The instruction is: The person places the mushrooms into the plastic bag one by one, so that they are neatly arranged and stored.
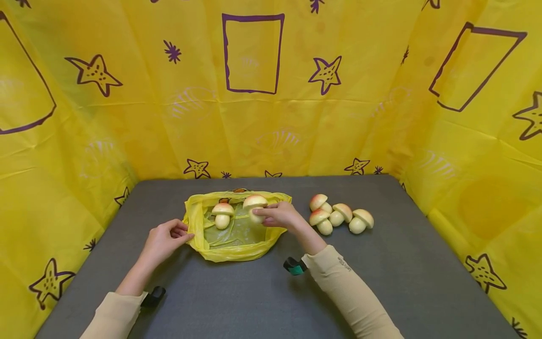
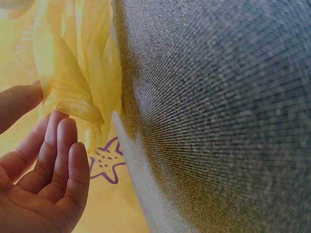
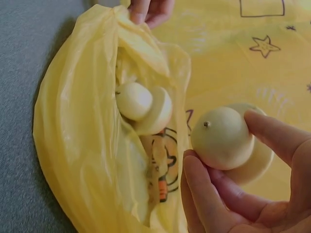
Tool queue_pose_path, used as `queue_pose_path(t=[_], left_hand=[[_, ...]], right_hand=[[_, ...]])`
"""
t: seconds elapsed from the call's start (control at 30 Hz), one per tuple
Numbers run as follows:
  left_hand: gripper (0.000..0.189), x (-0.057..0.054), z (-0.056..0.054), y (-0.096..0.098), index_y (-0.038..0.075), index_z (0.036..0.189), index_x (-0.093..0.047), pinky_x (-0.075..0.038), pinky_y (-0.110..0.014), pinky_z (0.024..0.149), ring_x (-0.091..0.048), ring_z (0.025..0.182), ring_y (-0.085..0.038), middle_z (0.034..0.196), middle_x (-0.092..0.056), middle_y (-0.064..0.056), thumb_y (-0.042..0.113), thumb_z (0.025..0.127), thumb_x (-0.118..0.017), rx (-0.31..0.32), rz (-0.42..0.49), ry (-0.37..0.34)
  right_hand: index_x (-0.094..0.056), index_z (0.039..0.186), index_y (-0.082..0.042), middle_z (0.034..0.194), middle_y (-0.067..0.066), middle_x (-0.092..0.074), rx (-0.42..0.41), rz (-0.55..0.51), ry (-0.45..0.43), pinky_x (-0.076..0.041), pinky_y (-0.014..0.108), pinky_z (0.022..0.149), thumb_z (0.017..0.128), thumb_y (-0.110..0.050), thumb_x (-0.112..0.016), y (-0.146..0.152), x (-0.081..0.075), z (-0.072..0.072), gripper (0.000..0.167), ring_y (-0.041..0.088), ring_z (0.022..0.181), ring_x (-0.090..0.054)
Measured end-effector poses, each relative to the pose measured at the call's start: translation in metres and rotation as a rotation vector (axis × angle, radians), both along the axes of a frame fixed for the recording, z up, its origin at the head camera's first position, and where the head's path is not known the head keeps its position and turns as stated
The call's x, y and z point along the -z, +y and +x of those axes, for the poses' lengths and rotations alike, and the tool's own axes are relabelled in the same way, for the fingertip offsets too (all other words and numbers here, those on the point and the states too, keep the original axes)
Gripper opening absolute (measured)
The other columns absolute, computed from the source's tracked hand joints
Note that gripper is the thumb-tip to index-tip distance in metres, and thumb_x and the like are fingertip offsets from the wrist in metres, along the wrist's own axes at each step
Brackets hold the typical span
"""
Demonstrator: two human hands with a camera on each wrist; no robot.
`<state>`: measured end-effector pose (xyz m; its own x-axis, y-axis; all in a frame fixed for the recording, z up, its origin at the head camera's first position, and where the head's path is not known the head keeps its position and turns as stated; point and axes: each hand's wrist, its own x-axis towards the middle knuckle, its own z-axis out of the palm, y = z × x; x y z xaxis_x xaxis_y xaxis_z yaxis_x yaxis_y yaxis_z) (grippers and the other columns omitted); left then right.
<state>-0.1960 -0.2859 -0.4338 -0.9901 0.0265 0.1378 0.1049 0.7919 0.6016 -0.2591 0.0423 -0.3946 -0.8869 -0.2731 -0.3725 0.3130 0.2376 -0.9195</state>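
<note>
A yellow plastic bag (image 1: 237,253) lies on the grey table with its mouth spread wide. At its left edge, my left hand (image 1: 163,242) pinches the rim between thumb and fingers; the left wrist view shows the thin plastic (image 2: 68,82) between them. One toy mushroom (image 1: 222,215), cream with a reddish cap top, lies inside the bag. Over the right part of the opening my right hand (image 1: 281,216) holds a second mushroom (image 1: 255,202) by its stem, cap up. In the right wrist view, fingertips surround this mushroom's pale round stem (image 3: 221,138).
Several more toy mushrooms stand in a cluster on the table right of the bag, one mushroom (image 1: 361,221) at the outer end. A yellow patterned cloth (image 1: 254,136) walls the table (image 1: 237,301) at the back and both sides.
</note>
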Motion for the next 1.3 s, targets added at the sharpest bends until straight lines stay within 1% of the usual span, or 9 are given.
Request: queue_pose_path(t=[0.1, 0.23, 0.43, 0.63, 0.77, 1.03, 1.17, 1.3], left_hand=[[0.031, 0.0, 0.0, 0.0, 0.007, 0.093, -0.064, -0.046, -0.023, 0.06, -0.057, 0.072, -0.013, 0.082, -0.065, -0.002, 0.033, 0.081, -0.075, 0.005, -0.001, 0.0], [0.03, -0.002, 0.001, 0.0, 0.007, 0.093, -0.064, -0.046, -0.023, 0.06, -0.057, 0.072, -0.013, 0.082, -0.065, -0.002, 0.032, 0.081, -0.075, 0.006, 0.0, -0.002], [0.033, -0.003, 0.001, 0.0, 0.006, 0.094, -0.064, -0.046, -0.023, 0.06, -0.057, 0.072, -0.014, 0.082, -0.065, -0.003, 0.033, 0.08, -0.075, 0.001, 0.006, -0.017], [0.03, -0.002, 0.0, 0.0, 0.007, 0.093, -0.064, -0.046, -0.024, 0.061, -0.058, 0.072, -0.013, 0.082, -0.065, -0.002, 0.031, 0.08, -0.075, 0.003, 0.003, -0.012], [0.029, -0.001, 0.001, 0.001, 0.007, 0.092, -0.064, -0.046, -0.024, 0.06, -0.058, 0.072, -0.013, 0.081, -0.065, -0.002, 0.031, 0.08, -0.076, 0.009, 0.001, -0.004], [0.03, 0.0, 0.0, 0.0, 0.006, 0.093, -0.064, -0.046, -0.023, 0.059, -0.057, 0.072, -0.013, 0.081, -0.065, -0.002, 0.032, 0.08, -0.076, 0.013, 0.012, -0.005], [0.031, 0.0, 0.0, -0.001, 0.007, 0.093, -0.064, -0.046, -0.023, 0.06, -0.057, 0.072, -0.013, 0.081, -0.065, -0.002, 0.032, 0.08, -0.076, 0.011, 0.012, -0.007], [0.031, 0.0, 0.0, 0.0, 0.007, 0.093, -0.064, -0.046, -0.023, 0.06, -0.057, 0.072, -0.013, 0.081, -0.065, -0.002, 0.032, 0.08, -0.076, 0.011, 0.009, -0.006]], right_hand=[[-0.064, 0.115, 0.002, 0.104, 0.012, -0.067, 0.002, 0.007, -0.002, -0.053, 0.035, 0.086, 0.08, -0.03, -0.076, -0.003, -0.001, -0.002, 0.049, 0.014, 0.082, -0.069], [-0.066, 0.111, 0.0, 0.102, 0.01, -0.068, 0.003, 0.011, -0.002, -0.052, 0.036, 0.087, 0.08, -0.031, -0.076, -0.008, -0.001, -0.004, 0.046, 0.013, 0.081, -0.068], [-0.068, 0.107, 0.002, 0.093, 0.008, -0.068, 0.019, 0.002, -0.011, -0.053, 0.036, 0.086, 0.08, -0.029, -0.076, -0.016, -0.001, -0.008, 0.042, 0.011, 0.075, -0.067], [-0.068, 0.105, 0.001, 0.087, 0.007, -0.069, 0.034, 0.004, -0.05, -0.048, 0.042, 0.094, 0.079, -0.03, -0.077, -0.021, 0.001, -0.012, 0.041, 0.015, 0.077, -0.069], [-0.068, 0.104, 0.0, 0.085, 0.007, -0.069, 0.044, 0.006, -0.069, -0.048, 0.042, 0.094, 0.078, -0.031, -0.078, -0.024, 0.003, -0.015, 0.041, 0.016, 0.079, -0.07], [-0.064, 0.105, 0.001, 0.086, 0.009, -0.068, 0.07, -0.013, -0.093, -0.048, 0.042, 0.094, 0.078, -0.028, -0.078, -0.031, 0.008, -0.022, 0.042, 0.015, 0.074, -0.068], [-0.06, 0.108, 0.003, 0.085, 0.01, -0.065, 0.086, -0.042, -0.108, -0.047, 0.043, 0.095, 0.079, -0.024, -0.078, -0.035, 0.012, -0.026, 0.044, 0.021, 0.08, -0.068], [-0.057, 0.112, 0.005, 0.087, 0.012, -0.063, 0.097, -0.038, -0.117, -0.048, 0.043, 0.094, 0.079, -0.022, -0.078, -0.038, 0.015, -0.029, 0.047, 0.025, 0.085, -0.067]])
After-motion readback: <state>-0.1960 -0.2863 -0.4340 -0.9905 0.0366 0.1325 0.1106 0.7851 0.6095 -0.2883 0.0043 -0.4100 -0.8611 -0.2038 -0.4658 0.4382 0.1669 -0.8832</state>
